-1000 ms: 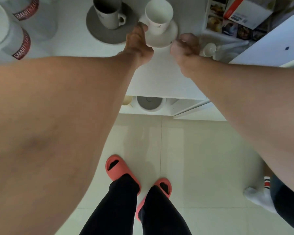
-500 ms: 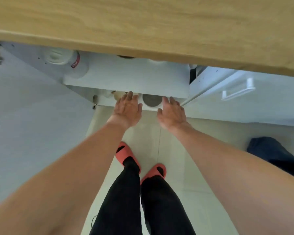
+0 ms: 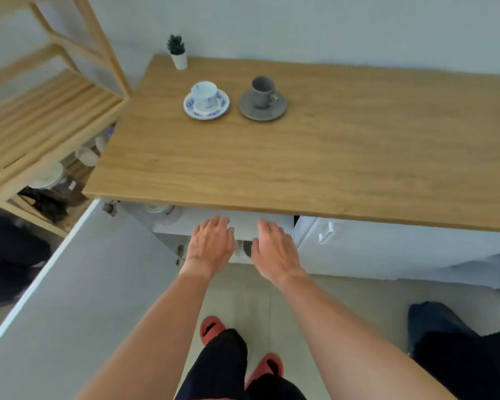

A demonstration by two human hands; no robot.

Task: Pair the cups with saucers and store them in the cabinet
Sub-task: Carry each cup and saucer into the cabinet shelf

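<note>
At the far left a wooden shelf rack [image 3: 41, 116] stands beside the wooden desk [image 3: 300, 168], with an open white cabinet door [image 3: 70, 298] near it. On the desk's far side a blue-patterned cup [image 3: 204, 95] sits on its matching saucer [image 3: 206, 106], just left of a grey cup [image 3: 261, 91] on a grey saucer [image 3: 262, 107]. Below the desk's near edge, at the open cabinet [image 3: 272, 226], the left hand [image 3: 211, 246] and right hand [image 3: 274, 251] hover palm down, each grip wide and holding nothing.

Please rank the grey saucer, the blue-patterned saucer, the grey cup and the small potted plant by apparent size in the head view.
1. grey saucer and blue-patterned saucer: they look about equal, so I will not rank them.
2. grey cup
3. potted plant, though it stands farther from the camera, so this is unsure.
</note>
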